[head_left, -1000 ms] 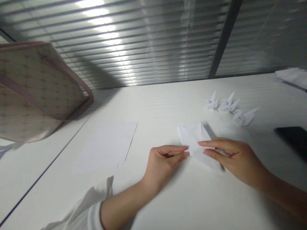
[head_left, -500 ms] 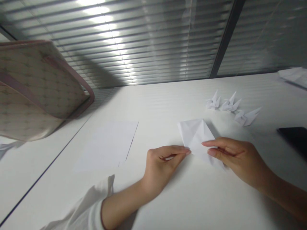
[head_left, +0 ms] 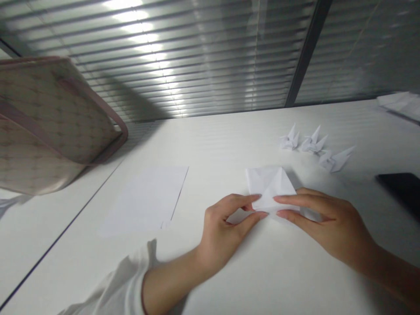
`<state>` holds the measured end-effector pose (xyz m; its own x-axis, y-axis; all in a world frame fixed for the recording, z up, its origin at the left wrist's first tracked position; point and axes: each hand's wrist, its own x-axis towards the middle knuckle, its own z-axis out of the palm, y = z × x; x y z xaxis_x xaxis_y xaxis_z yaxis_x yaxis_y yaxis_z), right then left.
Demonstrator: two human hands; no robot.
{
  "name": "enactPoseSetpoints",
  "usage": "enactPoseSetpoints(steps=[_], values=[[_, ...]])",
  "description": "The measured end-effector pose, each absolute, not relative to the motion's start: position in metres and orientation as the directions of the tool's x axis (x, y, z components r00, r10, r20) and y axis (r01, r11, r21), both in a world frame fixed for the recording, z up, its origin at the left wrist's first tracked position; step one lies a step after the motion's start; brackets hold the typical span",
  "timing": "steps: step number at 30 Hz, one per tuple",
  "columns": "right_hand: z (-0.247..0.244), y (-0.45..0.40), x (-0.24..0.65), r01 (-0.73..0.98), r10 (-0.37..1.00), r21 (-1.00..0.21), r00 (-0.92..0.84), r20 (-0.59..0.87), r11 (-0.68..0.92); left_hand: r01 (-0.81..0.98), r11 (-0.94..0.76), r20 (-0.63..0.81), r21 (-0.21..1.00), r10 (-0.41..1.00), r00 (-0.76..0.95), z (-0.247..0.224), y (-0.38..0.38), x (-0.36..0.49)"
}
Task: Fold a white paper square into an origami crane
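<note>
A folded square of white paper [head_left: 271, 186] lies on the table, its creases meeting in a point at the far side. My left hand [head_left: 223, 229] pinches its near left edge between thumb and fingers. My right hand [head_left: 323, 221] holds the right side, with its fingertips resting on the paper. Part of the lower paper is hidden under my fingers. Beyond the hands stand several small white origami cranes [head_left: 313, 143] in a row.
A flat white paper sheet [head_left: 146, 199] lies left on the white table [head_left: 223, 144]. A patterned beige bag [head_left: 42, 124] looms at the left. A black phone [head_left: 398, 190] sits right, and white papers [head_left: 400, 105] lie far right, near window blinds [head_left: 164, 57].
The folded paper has drawn in, its lower point no longer sticking out past my right hand. My left thumb and fingers have spread wider around its edge.
</note>
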<state>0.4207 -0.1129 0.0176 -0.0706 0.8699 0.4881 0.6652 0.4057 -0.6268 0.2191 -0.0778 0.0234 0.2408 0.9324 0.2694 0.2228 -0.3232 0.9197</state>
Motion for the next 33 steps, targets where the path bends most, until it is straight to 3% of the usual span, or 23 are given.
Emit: enactPoseSetpoints(steps=[7,12,14,17,21,26,33], values=[[0.023,-0.111,0.422,0.707,0.822,-0.520,-0.153,0.548,0.478,0.208,-0.261,0.225,0.943,0.957,0.180,0.025,-0.079,0.222],[0.021,-0.109,0.425,0.668,0.938,-0.676,-0.100,0.333,0.311,0.155,-0.220,0.190,0.963,0.963,0.190,0.023,-0.078,0.222],[0.022,-0.108,0.426,0.587,0.971,-0.777,-0.077,0.225,0.227,0.136,-0.249,0.215,0.959,0.951,0.225,0.023,-0.075,0.220],[0.025,-0.107,0.430,0.316,0.982,-0.942,-0.183,0.054,0.111,0.126,-0.340,0.296,0.932,0.914,0.277,0.026,-0.067,0.213],[0.025,-0.104,0.437,0.030,0.923,-0.996,-0.373,-0.093,-0.088,0.118,-0.442,0.388,0.889,0.865,0.318,0.030,-0.058,0.206],[0.023,-0.103,0.438,-0.009,0.925,-0.996,-0.371,-0.084,-0.094,0.041,-0.409,0.363,0.911,0.847,0.388,0.032,-0.064,0.208],[0.029,-0.104,0.428,0.116,0.981,-0.993,-0.193,-0.013,0.009,-0.010,-0.245,0.231,0.970,0.901,0.368,0.034,-0.073,0.214]])
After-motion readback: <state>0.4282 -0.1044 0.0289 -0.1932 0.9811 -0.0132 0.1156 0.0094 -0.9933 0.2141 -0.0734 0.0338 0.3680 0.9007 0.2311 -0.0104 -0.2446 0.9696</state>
